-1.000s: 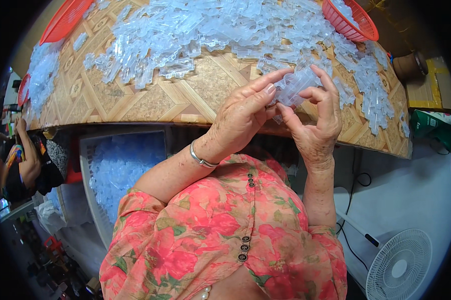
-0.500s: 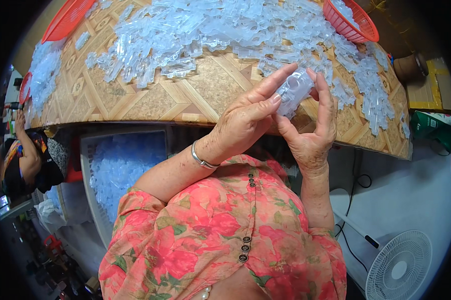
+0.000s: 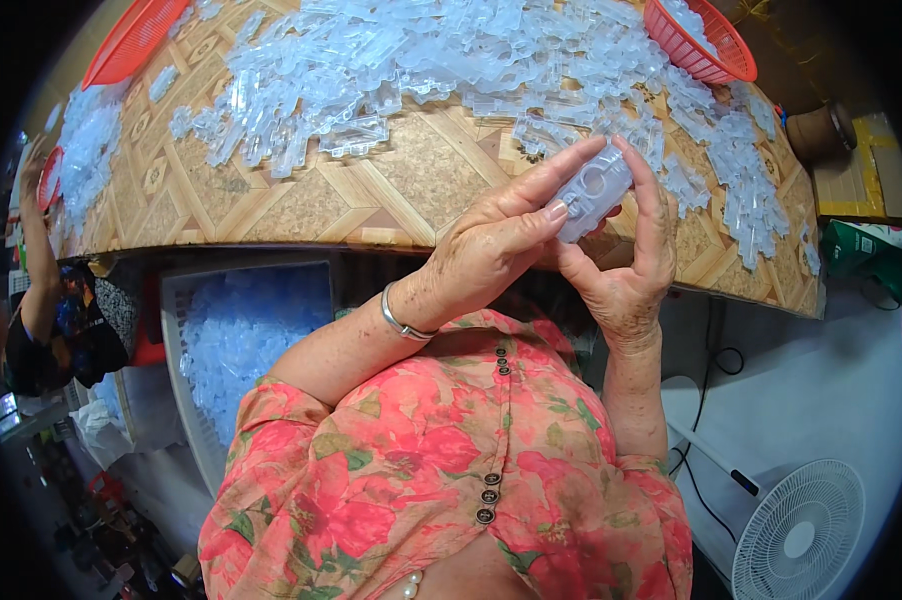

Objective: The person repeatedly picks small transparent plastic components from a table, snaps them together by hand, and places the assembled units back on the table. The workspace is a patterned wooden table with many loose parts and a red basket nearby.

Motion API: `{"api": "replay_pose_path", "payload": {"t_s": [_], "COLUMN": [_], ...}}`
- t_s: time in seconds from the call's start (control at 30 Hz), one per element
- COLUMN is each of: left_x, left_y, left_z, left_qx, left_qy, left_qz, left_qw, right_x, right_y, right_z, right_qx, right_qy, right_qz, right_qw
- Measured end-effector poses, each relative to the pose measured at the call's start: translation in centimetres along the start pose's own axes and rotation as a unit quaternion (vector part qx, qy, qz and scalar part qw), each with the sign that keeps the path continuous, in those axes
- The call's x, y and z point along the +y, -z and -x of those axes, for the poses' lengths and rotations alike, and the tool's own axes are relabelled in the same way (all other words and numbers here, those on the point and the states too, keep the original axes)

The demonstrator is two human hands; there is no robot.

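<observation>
Between my two hands, above the table's near edge, is a small clear plastic casing (image 3: 593,192) with a round opening in its face. My left hand (image 3: 506,225) grips it from the left, thumb on the near face and fingers stretched along its far side. On the other side, my right hand (image 3: 626,260) pinches the casing, with a fingertip at its top corner and the thumb near its lower end. Beyond my hands spreads a large pile of similar clear plastic pieces (image 3: 401,60).
The patterned table (image 3: 371,190) bears red baskets at far left and far right (image 3: 701,45). Below its edge stands a white crate (image 3: 176,330) of plastic pieces. A white fan (image 3: 799,540) is at lower right. A co-worker's arm (image 3: 39,250) reaches up at far left.
The casing has turned in my fingers, so its face with the round opening shows more plainly. At far left the co-worker's arm has reached farther up.
</observation>
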State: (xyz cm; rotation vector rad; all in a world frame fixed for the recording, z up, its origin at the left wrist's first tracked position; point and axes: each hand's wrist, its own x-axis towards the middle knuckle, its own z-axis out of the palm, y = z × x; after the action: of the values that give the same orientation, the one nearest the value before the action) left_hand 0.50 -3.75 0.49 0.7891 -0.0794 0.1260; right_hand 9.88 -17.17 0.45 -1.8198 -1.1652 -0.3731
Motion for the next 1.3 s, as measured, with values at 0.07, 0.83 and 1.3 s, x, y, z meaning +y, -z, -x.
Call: {"api": "replay_pose_path", "payload": {"t_s": [0.07,0.83,1.3], "left_x": [-0.1,0.1,1.7], "left_y": [0.1,0.9,1.7], "left_z": [0.0,0.3,0.5], "left_qx": [-0.002,0.010,-0.021], "left_qy": [0.002,-0.076,-0.079], "left_qz": [0.015,-0.272,-0.520], "left_qw": [1.000,0.959,0.850], "right_x": [0.1,-0.1,0.3], "right_y": [0.0,-0.6,1.1], "right_z": [0.0,0.0,0.8], "right_qx": [0.003,0.017,-0.009], "right_qy": [0.003,0.041,-0.135], "right_qz": [-0.003,0.011,-0.225], "right_qw": [1.000,0.999,0.965]}}
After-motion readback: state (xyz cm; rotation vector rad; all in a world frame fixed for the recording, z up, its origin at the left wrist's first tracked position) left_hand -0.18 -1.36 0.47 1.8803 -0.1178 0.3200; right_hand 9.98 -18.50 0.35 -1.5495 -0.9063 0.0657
